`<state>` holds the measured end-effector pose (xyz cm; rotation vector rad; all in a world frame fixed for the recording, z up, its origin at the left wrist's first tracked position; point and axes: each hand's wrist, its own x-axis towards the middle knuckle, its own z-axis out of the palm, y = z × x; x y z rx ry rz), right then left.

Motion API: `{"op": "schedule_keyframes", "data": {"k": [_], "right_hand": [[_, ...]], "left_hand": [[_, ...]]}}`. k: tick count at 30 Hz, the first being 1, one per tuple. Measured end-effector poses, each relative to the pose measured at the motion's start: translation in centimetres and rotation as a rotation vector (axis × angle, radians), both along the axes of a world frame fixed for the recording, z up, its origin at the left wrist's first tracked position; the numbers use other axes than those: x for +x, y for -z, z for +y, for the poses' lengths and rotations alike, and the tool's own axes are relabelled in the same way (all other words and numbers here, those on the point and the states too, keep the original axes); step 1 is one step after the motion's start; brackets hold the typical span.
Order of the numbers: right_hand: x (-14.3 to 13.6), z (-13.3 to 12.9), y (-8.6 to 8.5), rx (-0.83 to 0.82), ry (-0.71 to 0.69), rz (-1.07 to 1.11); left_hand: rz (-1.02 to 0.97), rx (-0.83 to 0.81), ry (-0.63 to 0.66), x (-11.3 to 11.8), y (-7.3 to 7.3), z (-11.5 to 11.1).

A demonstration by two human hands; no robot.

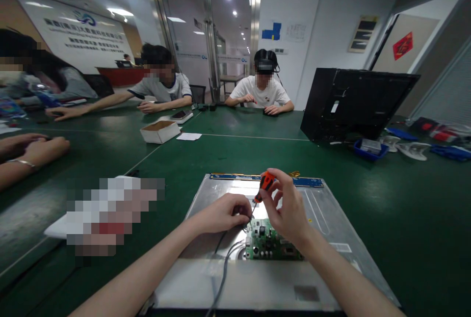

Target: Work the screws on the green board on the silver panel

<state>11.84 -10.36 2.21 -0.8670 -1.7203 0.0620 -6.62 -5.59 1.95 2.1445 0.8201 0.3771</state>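
My right hand (289, 206) grips an orange and black screwdriver (264, 186) by its handle, the shaft slanting down to the left. Its tip is near the upper left edge of a green circuit board (270, 243). My left hand (228, 213) is closed beside the shaft, thumb and fingers pressed together; what they hold, if anything, is hidden. The board lies on a silver metal panel (316, 277) with a blue strip (309, 182) along its far edge. Grey cables (225, 273) run from the board's left side toward the near edge.
A black monitor housing (356, 103) stands at the right, beside a blue tray (371, 149). An open white box (160, 131) and a paper (189, 136) lie on the green table (235, 152). People sit across and at the left; another person's hands rest there.
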Motion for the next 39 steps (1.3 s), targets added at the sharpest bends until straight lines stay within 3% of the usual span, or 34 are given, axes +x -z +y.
{"op": "schedule_keyframes", "data": {"k": [39], "right_hand": [[0.09,-0.01,-0.51,-0.007,-0.009,-0.059]], "left_hand": [[-0.044,-0.023,0.024,-0.16,0.49,0.15]]}}
